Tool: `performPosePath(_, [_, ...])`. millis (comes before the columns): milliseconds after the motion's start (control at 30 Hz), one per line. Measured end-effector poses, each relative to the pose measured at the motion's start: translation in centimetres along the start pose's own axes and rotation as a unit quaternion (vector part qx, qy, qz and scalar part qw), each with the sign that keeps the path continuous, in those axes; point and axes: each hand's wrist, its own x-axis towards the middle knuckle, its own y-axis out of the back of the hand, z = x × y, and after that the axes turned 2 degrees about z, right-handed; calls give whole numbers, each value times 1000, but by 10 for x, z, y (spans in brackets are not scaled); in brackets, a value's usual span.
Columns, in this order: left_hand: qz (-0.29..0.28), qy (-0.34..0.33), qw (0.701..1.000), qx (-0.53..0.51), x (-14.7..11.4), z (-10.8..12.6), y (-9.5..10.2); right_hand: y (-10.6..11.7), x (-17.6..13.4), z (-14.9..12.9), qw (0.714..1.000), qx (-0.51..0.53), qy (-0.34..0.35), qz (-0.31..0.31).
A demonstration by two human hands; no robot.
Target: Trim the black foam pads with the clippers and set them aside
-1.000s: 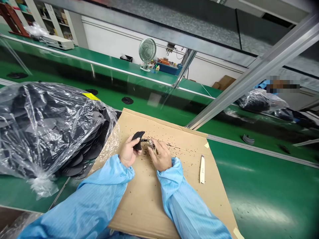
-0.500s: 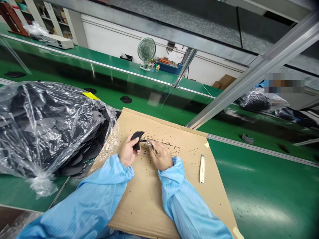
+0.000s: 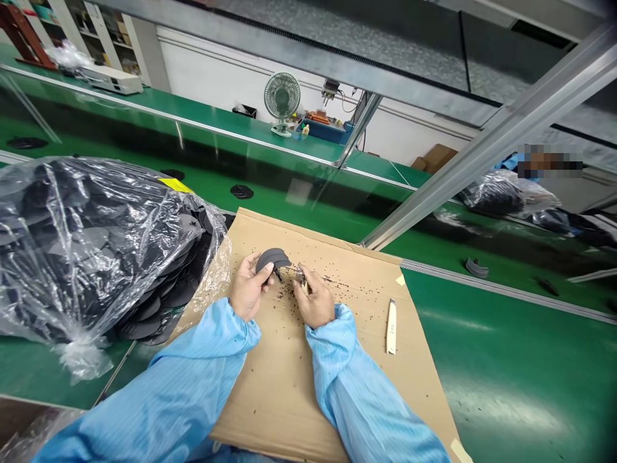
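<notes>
Between the thumb and fingers of my left hand [image 3: 247, 290] is a black curved plastic piece [image 3: 272, 258], its broad face turned up. My right hand [image 3: 315, 299] is closed around a small pair of nippers [image 3: 302, 277] with shiny metal jaws. The jaws are just right of the piece and look apart from it; fingers hide most of the handles. Below both hands lies a cardboard sheet [image 3: 284, 386], strewn with tiny black bits around the working spot.
At left a clear plastic bag [image 3: 87, 257] bulges with black plastic pieces. A white utility knife [image 3: 391, 326] lies on the cardboard at right. Beyond stands a slanted metal post [image 3: 434, 193], with green conveyor surface [image 3: 506, 360] to the right. A fan [image 3: 282, 99] stands behind.
My left hand has turned the black piece so its broad face shows. The nippers have moved slightly right, away from the piece's edge, still in my right hand.
</notes>
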Motion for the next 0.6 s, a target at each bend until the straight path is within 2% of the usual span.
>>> performPosePath(67, [7,12,1000,-27,3,-1,2,0,0,-1,1000,0,7,-4])
performPosePath(200, [-17,54,993,-108,6,1,3,1,0,-5,999,3,32,-15])
performPosePath(467, [-44,177,977,-107,3,9,4,3,-4,-17,990,-16,97,-102])
performPosePath(600, [-71,203,971,-102,3,10,5,1,-6,-19,982,-26,119,-142])
